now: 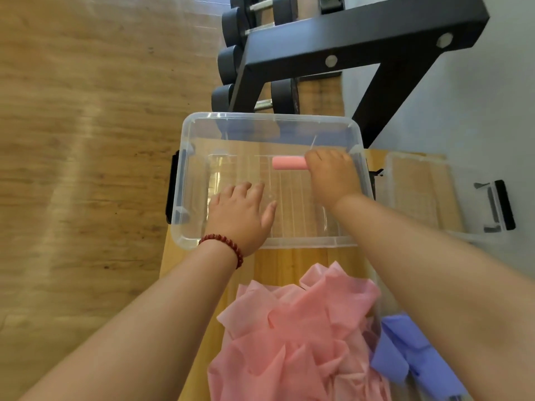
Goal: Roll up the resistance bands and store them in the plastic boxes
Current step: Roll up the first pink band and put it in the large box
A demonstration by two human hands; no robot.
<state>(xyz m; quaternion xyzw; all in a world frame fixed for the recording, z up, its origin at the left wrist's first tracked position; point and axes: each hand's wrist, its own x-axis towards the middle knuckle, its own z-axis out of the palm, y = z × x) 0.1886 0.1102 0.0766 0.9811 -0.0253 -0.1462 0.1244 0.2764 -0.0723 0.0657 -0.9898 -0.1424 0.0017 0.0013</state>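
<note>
A clear plastic box point(185, 180) with black side latches stands on a wooden bench. My right hand point(333, 175) reaches inside it and grips the right end of a rolled pink resistance band point(288, 163), which is near the box's far wall. My left hand point(240, 211) is inside the box over its near left part, fingers spread and relaxed, holding nothing. A red bead bracelet sits on that wrist. A loose heap of pink bands point(295, 337) lies on the bench close to me, with purple bands point(405, 351) to its right.
The box's clear lid point(419, 192) with a black latch lies to the right. A black rack point(347, 47) holding dumbbells point(231, 59) stands just behind the box. Wooden floor point(86, 169) stretches to the left of the bench point(283, 261).
</note>
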